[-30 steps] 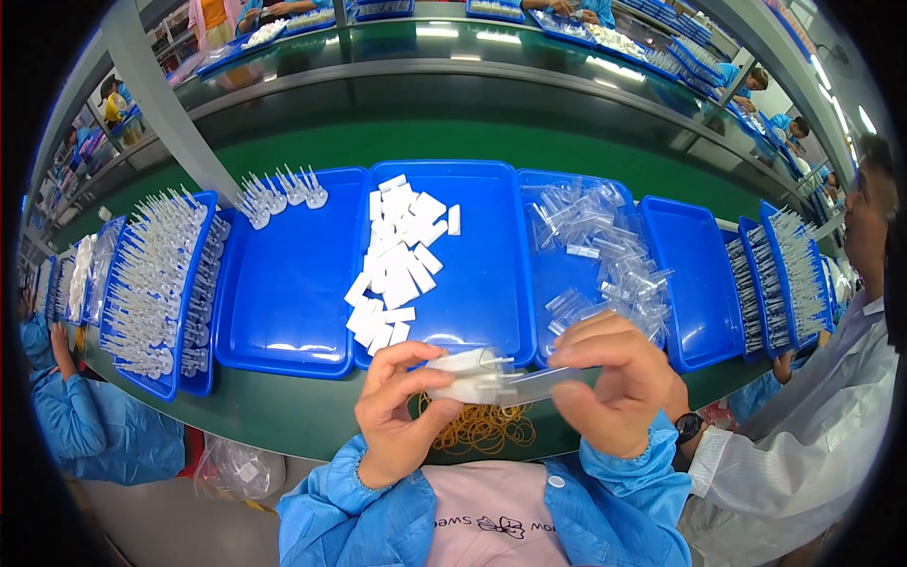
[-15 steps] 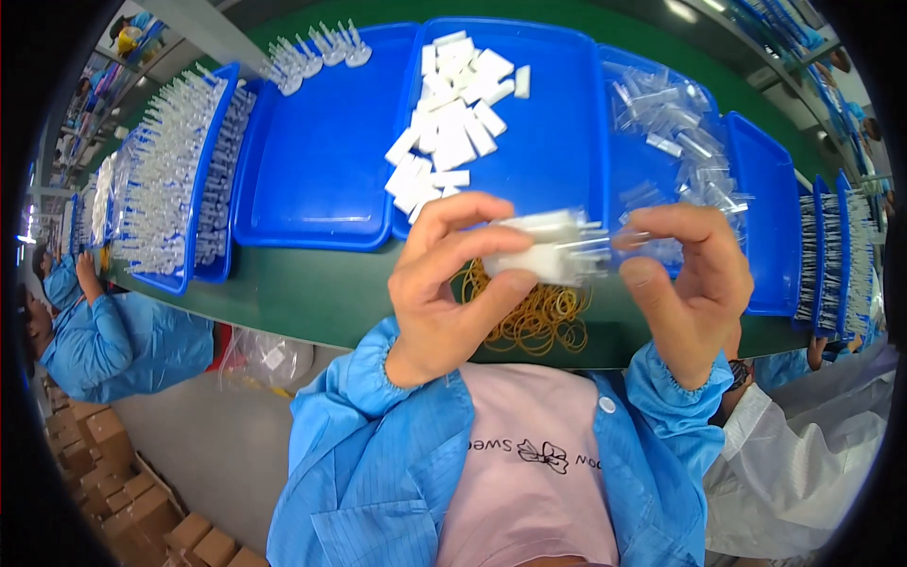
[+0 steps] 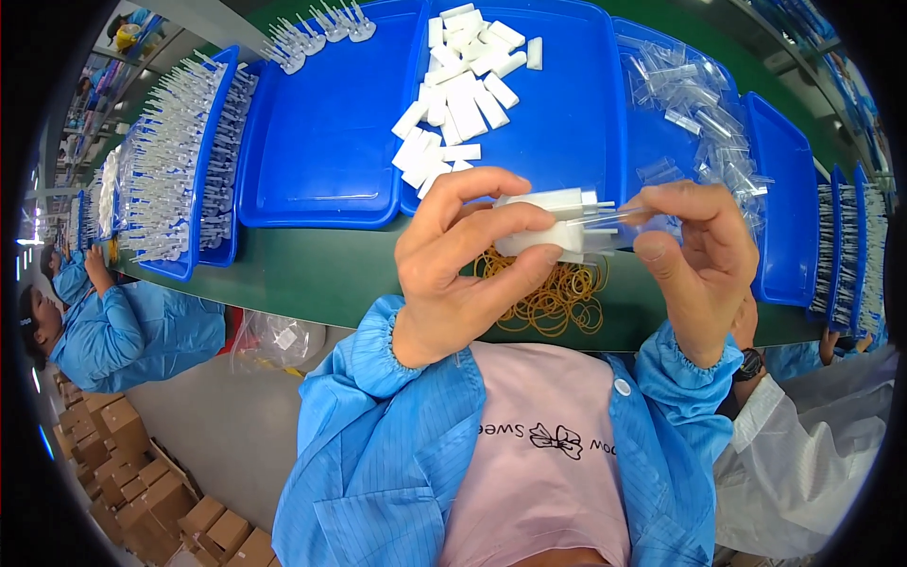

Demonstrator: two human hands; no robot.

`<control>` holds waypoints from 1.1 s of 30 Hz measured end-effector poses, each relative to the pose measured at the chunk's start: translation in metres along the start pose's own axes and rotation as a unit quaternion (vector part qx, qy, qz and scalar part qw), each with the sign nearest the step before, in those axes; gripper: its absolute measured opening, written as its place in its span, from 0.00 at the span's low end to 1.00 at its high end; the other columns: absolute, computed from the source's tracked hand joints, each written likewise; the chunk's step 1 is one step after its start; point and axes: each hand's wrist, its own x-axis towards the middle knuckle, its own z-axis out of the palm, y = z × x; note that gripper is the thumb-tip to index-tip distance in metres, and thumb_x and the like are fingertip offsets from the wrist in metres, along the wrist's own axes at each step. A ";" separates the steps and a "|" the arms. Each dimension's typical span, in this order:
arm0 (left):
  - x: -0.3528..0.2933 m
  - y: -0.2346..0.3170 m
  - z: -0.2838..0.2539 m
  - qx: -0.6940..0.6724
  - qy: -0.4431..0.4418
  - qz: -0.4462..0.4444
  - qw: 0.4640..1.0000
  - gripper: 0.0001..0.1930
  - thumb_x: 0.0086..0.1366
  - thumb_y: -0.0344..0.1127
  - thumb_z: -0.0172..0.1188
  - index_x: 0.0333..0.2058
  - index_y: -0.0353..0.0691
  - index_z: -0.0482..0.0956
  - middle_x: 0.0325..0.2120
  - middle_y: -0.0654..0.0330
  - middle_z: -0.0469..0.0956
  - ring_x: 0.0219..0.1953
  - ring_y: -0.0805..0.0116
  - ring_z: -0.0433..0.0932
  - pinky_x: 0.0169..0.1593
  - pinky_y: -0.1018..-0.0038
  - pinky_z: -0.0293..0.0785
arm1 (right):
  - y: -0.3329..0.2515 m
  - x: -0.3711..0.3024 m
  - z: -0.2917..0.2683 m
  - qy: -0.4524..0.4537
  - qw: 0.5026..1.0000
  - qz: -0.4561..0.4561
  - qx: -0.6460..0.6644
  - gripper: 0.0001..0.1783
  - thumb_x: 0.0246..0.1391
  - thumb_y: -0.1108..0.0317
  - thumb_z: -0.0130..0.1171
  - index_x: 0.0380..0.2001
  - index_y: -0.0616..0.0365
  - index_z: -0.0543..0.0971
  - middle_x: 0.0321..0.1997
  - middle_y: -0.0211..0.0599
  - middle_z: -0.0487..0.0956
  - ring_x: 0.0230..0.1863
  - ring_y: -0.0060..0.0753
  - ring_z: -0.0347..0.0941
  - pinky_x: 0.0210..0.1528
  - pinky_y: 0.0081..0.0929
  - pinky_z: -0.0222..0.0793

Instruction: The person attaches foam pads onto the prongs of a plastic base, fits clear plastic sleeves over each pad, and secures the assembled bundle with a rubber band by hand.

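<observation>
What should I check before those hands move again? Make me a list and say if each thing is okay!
1. Left hand grips the white pieces: ok, fingers and thumb are around them.
2. Right hand firmly grips the clear plastic piece: cannot tell; it reaches the fingertips, but the pinch is unclear.
3. Spare white blocks are in the middle blue tray: ok, in a loose heap.
4. Spare clear plastic pieces are in their own tray: ok, right of the white blocks.
5. Rubber bands are sorted: not ok, they lie tangled on the green tabletop.
</observation>
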 end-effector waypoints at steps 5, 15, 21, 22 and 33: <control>-0.002 0.001 0.002 0.037 0.007 0.018 0.999 0.14 0.40 0.22 0.68 0.30 0.36 0.81 0.40 0.53 0.72 0.42 0.65 0.74 0.42 0.72 0.75 | -0.003 -0.001 0.004 0.012 0.999 0.026 -0.017 0.14 0.43 0.74 0.67 0.35 0.64 0.78 0.30 0.34 0.77 0.34 0.23 0.74 0.37 0.19 0.67; -0.004 0.006 0.001 -0.319 0.070 -0.120 0.938 0.25 0.49 0.28 0.68 0.47 0.31 0.72 0.46 0.53 0.69 0.49 0.62 0.72 0.52 0.70 0.70 | 0.017 -0.003 -0.005 0.047 0.992 0.035 0.109 0.14 0.48 0.73 0.63 0.39 0.64 0.76 0.35 0.36 0.76 0.38 0.26 0.74 0.44 0.21 0.68; -0.013 -0.018 0.007 -0.287 0.008 -0.159 0.945 0.21 0.53 0.20 0.63 0.47 0.30 0.73 0.46 0.54 0.68 0.48 0.66 0.72 0.51 0.71 0.73 | 0.031 -0.010 0.002 0.090 0.988 0.030 0.120 0.14 0.50 0.72 0.62 0.40 0.64 0.75 0.36 0.36 0.76 0.39 0.26 0.74 0.46 0.23 0.68; -0.012 -0.016 0.008 -0.262 0.009 -0.172 0.950 0.20 0.51 0.19 0.64 0.45 0.31 0.75 0.46 0.55 0.69 0.46 0.67 0.73 0.47 0.74 0.76 | 0.032 -0.013 0.003 0.094 0.988 0.030 0.117 0.14 0.50 0.72 0.62 0.40 0.64 0.75 0.36 0.36 0.76 0.39 0.26 0.74 0.46 0.23 0.68; -0.015 -0.011 0.013 -0.305 -0.026 -0.156 0.939 0.20 0.49 0.20 0.66 0.44 0.33 0.77 0.44 0.56 0.70 0.44 0.67 0.75 0.47 0.75 0.76 | 0.016 -0.026 -0.006 0.062 0.998 -0.025 0.019 0.09 0.45 0.73 0.65 0.31 0.60 0.77 0.32 0.34 0.79 0.38 0.29 0.69 0.47 0.28 0.60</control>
